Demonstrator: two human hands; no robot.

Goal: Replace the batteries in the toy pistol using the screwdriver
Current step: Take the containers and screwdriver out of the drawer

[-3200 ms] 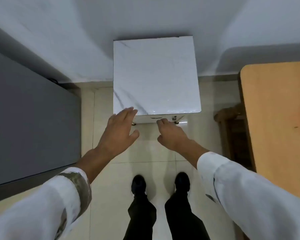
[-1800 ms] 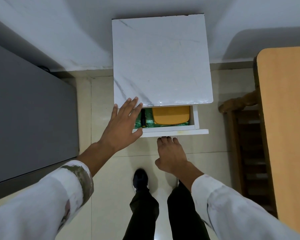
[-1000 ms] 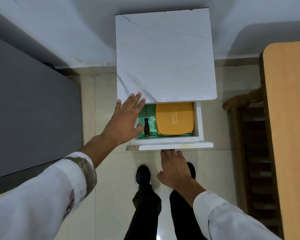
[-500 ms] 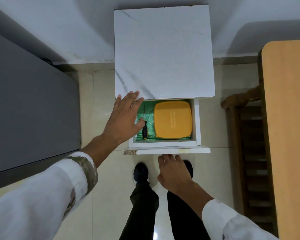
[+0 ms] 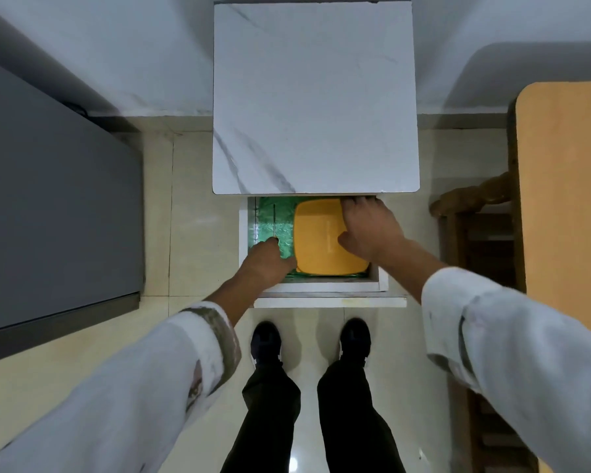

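A white marble-patterned cabinet [image 5: 314, 97] stands against the far pale wall [image 5: 116, 46] on glossy cream floor tiles [image 5: 191, 206]; a dark grey slab [image 5: 48, 199] lies left, an orange wooden tabletop [image 5: 567, 199] right.

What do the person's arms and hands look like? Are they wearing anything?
Both hands are bare: no gloves, rings or watch show on the left hand or the right hand. Both arms have long, loose white sleeves that stop short of the wrists. The left sleeve ends in a blotchy olive-brown cuff band, with a few smudgy marks. The right sleeve is plain white with faint grey creases.
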